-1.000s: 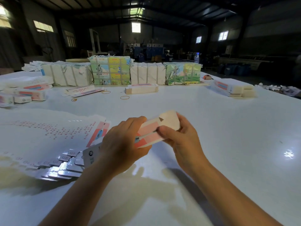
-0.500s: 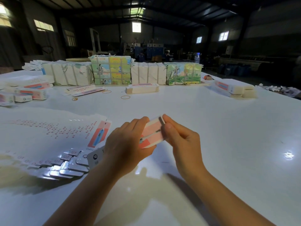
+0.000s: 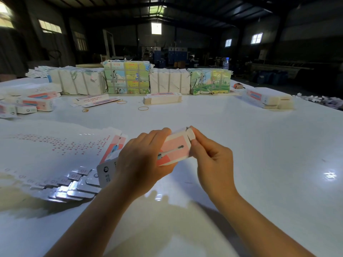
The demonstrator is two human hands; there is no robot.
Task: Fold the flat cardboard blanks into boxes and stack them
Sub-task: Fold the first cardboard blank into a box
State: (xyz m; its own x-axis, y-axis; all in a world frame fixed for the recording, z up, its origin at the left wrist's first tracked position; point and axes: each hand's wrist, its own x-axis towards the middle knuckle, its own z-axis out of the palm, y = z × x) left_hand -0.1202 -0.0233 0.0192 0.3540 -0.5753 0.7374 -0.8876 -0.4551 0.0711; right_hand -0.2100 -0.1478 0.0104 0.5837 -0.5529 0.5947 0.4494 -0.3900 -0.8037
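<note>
Looks like a packaging workshop inside a big, dim industrial shed: dark steel roof trusses (image 3: 185, 12), small high windows (image 3: 256, 38) and machinery (image 3: 178, 56) way at the back. Up front there's a huge white worktable (image 3: 259, 154) covered in production stuff: strapped bundles of printed card (image 3: 126, 77) lined up along the far edge, a fanned-out spread of flat blanks (image 3: 55, 145), stacks of finished boxes (image 3: 269, 99) and loose rubber bands (image 3: 143, 108) scattered about.
</note>
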